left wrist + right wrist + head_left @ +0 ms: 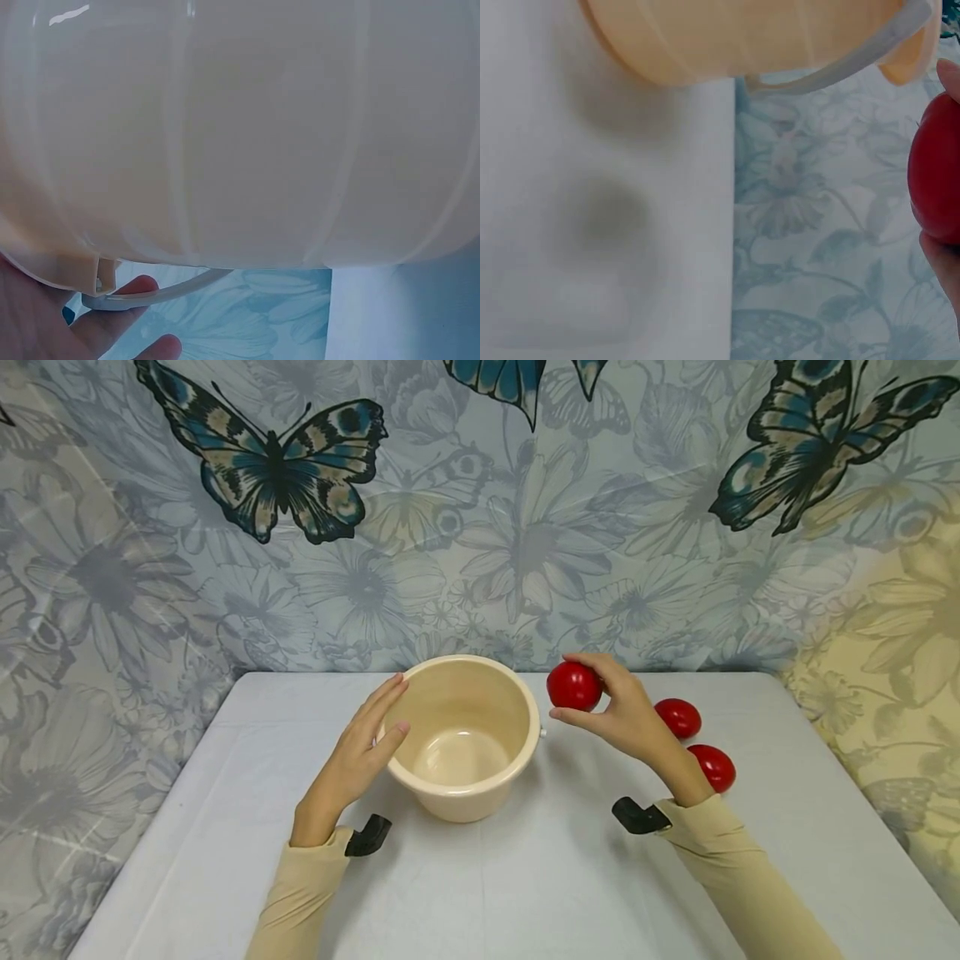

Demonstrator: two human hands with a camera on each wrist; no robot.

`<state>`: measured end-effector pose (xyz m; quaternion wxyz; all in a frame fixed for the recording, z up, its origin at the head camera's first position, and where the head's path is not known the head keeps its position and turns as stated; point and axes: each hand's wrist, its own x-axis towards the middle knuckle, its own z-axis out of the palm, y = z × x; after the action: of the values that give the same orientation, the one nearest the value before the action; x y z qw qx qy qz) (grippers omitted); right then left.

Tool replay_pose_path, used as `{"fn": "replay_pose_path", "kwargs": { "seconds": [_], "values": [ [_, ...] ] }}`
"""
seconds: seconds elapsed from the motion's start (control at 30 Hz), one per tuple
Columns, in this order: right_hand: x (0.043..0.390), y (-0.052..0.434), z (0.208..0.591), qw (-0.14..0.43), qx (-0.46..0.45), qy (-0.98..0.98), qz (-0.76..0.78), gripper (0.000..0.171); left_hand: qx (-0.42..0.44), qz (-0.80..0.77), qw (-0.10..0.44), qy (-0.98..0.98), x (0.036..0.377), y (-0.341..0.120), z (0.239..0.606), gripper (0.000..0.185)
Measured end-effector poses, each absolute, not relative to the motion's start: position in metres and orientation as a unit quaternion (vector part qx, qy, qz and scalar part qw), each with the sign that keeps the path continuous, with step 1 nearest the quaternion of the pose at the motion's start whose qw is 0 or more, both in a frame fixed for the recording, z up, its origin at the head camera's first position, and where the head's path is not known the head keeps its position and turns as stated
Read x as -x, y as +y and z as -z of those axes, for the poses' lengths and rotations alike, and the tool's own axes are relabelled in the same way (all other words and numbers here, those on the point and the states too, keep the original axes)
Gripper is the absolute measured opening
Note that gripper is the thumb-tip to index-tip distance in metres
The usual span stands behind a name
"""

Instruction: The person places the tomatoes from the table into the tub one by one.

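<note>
Red tomato [573, 685], one, pinched between thumb and fingers of the right hand [626, 714], held in the air just beside the rim of the cream plastic bucket [465, 777]. Bucket interior bare; nothing deposited yet. Left hand [360, 756], fingers straight, rests against the bucket's near wall, steadying it. Two further red tomatoes [678, 717] [714, 767] lie on the white table [525, 877] behind the right wrist, untouched.
</note>
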<state>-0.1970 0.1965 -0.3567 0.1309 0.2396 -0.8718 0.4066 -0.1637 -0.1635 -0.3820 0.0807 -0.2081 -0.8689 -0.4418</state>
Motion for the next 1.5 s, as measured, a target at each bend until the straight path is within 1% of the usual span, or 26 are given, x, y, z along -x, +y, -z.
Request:
{"fn": "replay_pose_path", "kwargs": {
  "seconds": [0.23, 0.5, 0.8, 1.0, 1.27, 1.5],
  "values": [
    [0.195, 0.195, 0.344, 0.124, -0.228, -0.874, -0.412, 0.072, 0.204, 0.441, 0.082, -0.87, 0.165, -0.164, 0.383, 0.054],
    [0.195, 0.187, 0.337, 0.145, -0.265, -0.867, -0.397, 0.073, 0.203, 0.443, 0.082, -0.869, 0.165, -0.165, 0.384, 0.054],
    [0.195, 0.174, 0.328, 0.151, -0.313, -0.855, -0.385, 0.075, 0.201, 0.446, 0.078, -0.869, 0.166, -0.164, 0.384, 0.054],
    [0.194, 0.164, 0.323, 0.141, -0.332, -0.849, -0.386, 0.073, 0.199, 0.448, 0.078, -0.868, 0.166, -0.164, 0.385, 0.055],
    [0.193, 0.149, 0.321, 0.143, -0.361, -0.838, -0.382, 0.07, 0.2, 0.45, 0.077, -0.867, 0.166, -0.164, 0.385, 0.055],
    [0.191, 0.136, 0.322, 0.109, -0.384, -0.827, -0.396, 0.07, 0.201, 0.446, 0.083, -0.868, 0.166, -0.164, 0.384, 0.055]
  ]
}}
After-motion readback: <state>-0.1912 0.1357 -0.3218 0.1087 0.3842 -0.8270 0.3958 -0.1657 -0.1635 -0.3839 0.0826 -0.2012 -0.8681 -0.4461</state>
